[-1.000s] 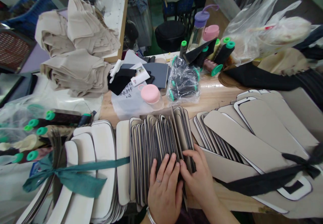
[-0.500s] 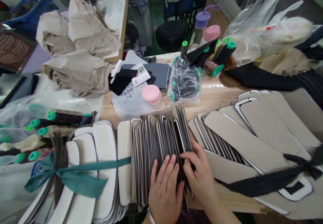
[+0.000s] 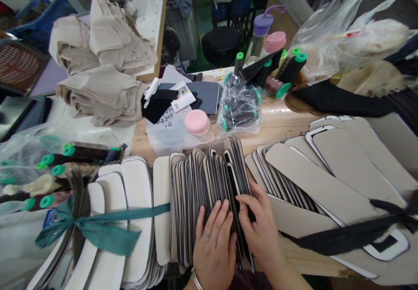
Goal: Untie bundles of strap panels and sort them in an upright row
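A row of beige, dark-edged flat panels (image 3: 192, 194) stands on edge in front of me. My left hand (image 3: 215, 242) lies over its top edges with the fingers stretched out and holds nothing; a ring and a bracelet show on it. At the row's right end my right hand (image 3: 259, 220) has bent fingers closed around the last few panels (image 3: 240, 185). A gap parts some of these from the rest, and a panel with a white-rimmed cutout shows there. The fingertips on the far side are partly hidden.
White-faced panels (image 3: 139, 220) tied with a green strip (image 3: 107, 233) stand at left. Beige panels (image 3: 313, 185) bound by a black strip (image 3: 342, 233) lie at right. Behind are a pink-lidded jar (image 3: 197, 122), bagged thread spools (image 3: 240, 102) and folded beige pieces (image 3: 101, 94).
The right-end panels have parted slightly more, and the cutout panel shows more. My right hand has shifted a little to the right and down; my left hand rests nearly unchanged.
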A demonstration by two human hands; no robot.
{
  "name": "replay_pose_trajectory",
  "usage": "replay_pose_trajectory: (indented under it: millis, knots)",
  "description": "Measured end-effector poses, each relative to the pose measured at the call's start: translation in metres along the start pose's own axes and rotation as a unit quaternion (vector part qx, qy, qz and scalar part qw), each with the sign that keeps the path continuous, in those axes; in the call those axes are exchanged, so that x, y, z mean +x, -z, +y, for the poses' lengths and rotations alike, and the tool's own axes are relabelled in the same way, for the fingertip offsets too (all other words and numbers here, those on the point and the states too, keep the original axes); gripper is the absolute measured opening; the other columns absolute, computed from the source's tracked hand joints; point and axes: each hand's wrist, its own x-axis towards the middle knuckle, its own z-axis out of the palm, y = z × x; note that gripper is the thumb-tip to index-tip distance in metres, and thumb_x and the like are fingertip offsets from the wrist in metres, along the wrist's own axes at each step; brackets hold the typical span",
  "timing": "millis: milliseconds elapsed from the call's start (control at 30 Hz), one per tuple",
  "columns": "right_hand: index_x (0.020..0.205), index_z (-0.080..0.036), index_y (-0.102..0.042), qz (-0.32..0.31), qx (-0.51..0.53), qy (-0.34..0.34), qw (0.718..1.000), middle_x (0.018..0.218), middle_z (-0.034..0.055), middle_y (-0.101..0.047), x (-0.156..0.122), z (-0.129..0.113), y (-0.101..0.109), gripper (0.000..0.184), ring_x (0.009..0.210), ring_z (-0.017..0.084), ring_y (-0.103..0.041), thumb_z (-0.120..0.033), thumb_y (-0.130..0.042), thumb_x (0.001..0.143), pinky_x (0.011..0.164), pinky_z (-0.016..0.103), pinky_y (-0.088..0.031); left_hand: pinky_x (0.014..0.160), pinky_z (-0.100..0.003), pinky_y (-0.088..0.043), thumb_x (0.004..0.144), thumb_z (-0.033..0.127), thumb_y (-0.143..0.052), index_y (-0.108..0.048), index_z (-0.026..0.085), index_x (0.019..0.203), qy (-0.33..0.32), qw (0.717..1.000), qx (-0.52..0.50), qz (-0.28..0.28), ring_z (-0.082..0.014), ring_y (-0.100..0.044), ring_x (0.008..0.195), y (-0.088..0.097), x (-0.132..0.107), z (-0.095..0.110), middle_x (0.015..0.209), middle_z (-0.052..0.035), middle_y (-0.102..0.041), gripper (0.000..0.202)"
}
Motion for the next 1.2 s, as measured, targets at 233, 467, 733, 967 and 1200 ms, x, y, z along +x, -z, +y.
replay_pose_trajectory:
  millis: [233, 467, 733, 967, 1200]
  knots:
    - [0.098, -0.027, -0.062, -0.028, -0.014, -0.009, 0.999, 0.148, 0.0047, -0.031, -0.001, -0.002, 0.002, 0.013, 0.139, 0.025, -0.033, -0.032, -0.061, 0.086, 0.115, 0.051, -0.033, 0.119, -0.053, -0.022, 0.088, 0.009, -0.055, -0.049, 0.011, 0.134, 0.007, 1.000, 0.001, 0.008, -0.0254, -0.039, 0.139, -0.001, -0.001, 0.001, 0.142, -0.0107, -0.052, 0.047]
    - [0.104, -0.028, -0.059, -0.028, -0.004, -0.023, 0.999, 0.146, 0.0058, -0.033, -0.003, -0.001, 0.000, 0.015, 0.140, 0.024, -0.031, -0.030, -0.056, 0.090, 0.114, 0.050, -0.035, 0.120, -0.054, -0.021, 0.088, 0.006, -0.052, -0.051, 0.012, 0.132, 0.007, 1.000, 0.005, 0.008, -0.0252, -0.038, 0.140, 0.001, -0.001, 0.002, 0.143, -0.0108, -0.051, 0.045]
    - [0.100, -0.029, -0.064, -0.032, -0.007, 0.002, 0.999, 0.151, 0.0033, -0.027, -0.001, -0.003, -0.001, 0.016, 0.141, 0.024, -0.031, -0.024, -0.053, 0.090, 0.114, 0.052, -0.034, 0.119, -0.054, -0.023, 0.088, 0.004, -0.050, -0.051, 0.012, 0.131, 0.019, 1.000, -0.012, 0.019, -0.0244, -0.038, 0.139, -0.004, -0.005, 0.000, 0.142, -0.0106, -0.052, 0.044]
    - [0.101, -0.027, -0.062, -0.026, -0.018, -0.002, 1.000, 0.150, 0.0063, -0.029, -0.004, -0.006, -0.005, 0.015, 0.141, 0.026, -0.032, -0.028, -0.059, 0.087, 0.113, 0.054, -0.036, 0.119, -0.054, -0.024, 0.088, 0.004, -0.051, -0.050, 0.013, 0.132, 0.022, 1.000, -0.014, 0.015, -0.0247, -0.037, 0.140, -0.004, -0.008, -0.001, 0.143, -0.0102, -0.051, 0.046]
    - [0.099, -0.028, -0.065, -0.009, -0.005, 0.014, 1.000, 0.150, 0.0045, -0.030, -0.003, -0.011, -0.006, 0.019, 0.139, 0.024, -0.033, -0.019, -0.053, 0.088, 0.114, 0.051, -0.035, 0.117, -0.054, -0.029, 0.088, 0.003, -0.049, -0.053, 0.012, 0.127, 0.024, 0.999, -0.024, 0.038, -0.0247, -0.040, 0.138, -0.004, -0.010, -0.002, 0.142, -0.0126, -0.051, 0.039]
